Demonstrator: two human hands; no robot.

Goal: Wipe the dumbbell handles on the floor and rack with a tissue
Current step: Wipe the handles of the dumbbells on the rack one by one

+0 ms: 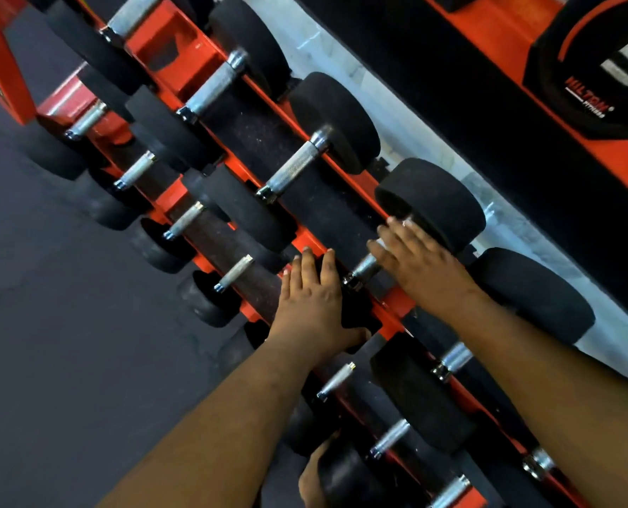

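The right hand (415, 262) lies over the knurled silver metal handle (365, 266) of a black round-headed dumbbell (430, 203) on the top tier of the orange steel rack (180, 42). Its fingers are close together and bent down over the far part of the handle, next to the far head. A small patch of white tissue (382, 244) shows under the fingertips; how firmly the fingers press or pinch it cannot be told. Only the near end of the handle, with its shiny collar, shows to the left of the hand.

The left hand (314, 300) rests on the near black head of the same dumbbell. Its fingers are nearly straight and slightly spread over the top of the head, while the thumb hooks round the head's near right side.

More black dumbbells with silver handles fill the rack's tiers, running from far left to near right. A dark grey rubber floor (48, 324) lies to the left. Behind the rack, to the right, a white strip of wall base (342, 60) meets a black and orange bench carrying a black weight plate (598, 60) with white and red markings.
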